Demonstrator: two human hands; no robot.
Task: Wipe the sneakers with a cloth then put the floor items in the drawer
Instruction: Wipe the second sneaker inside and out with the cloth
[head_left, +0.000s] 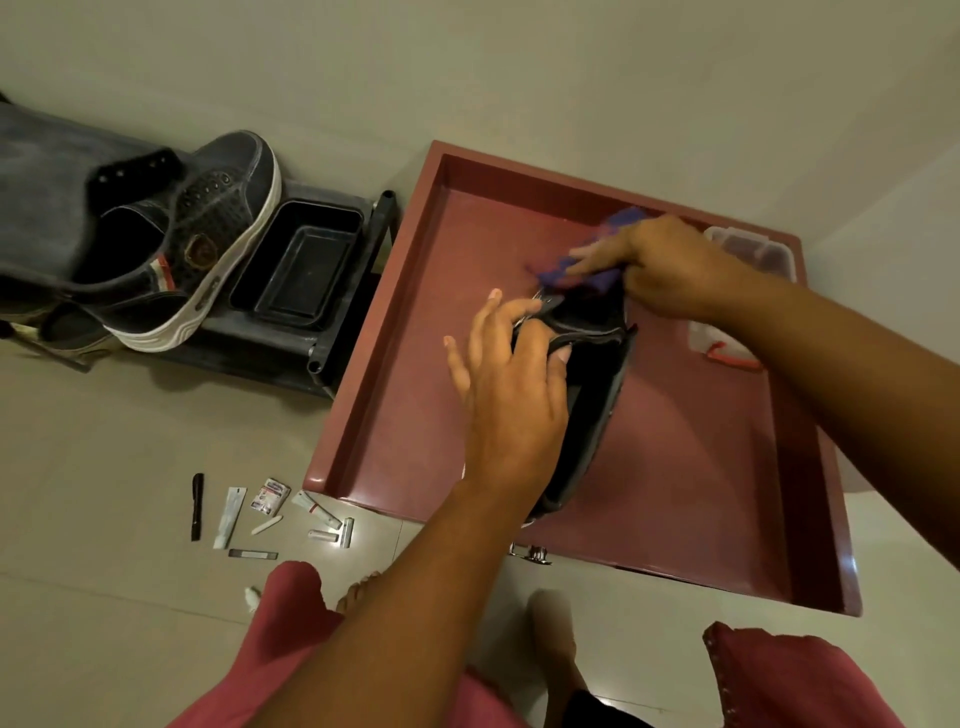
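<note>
A dark sneaker (587, 395) stands on its side over the open reddish drawer (405, 332). My left hand (511, 384) grips the sneaker's collar, thumb hooked over the edge. My right hand (660, 265) presses a blue-purple cloth (597, 260) against the sneaker's toe end, the fingers stretched out over the cloth. A second grey sneaker (208, 244) with a white sole leans on a low black rack at the left. Several small floor items (270, 512) lie on the tiles in front of the drawer: a black pen, sachets, small tubes and a razor.
A black tray (301, 265) sits on the rack (332, 343) beside the grey sneaker. Two clear plastic containers (753, 252) lie in the drawer's far right corner. My bare feet and pink clothing show at the bottom. The drawer has a metal handle (530, 552) at its front.
</note>
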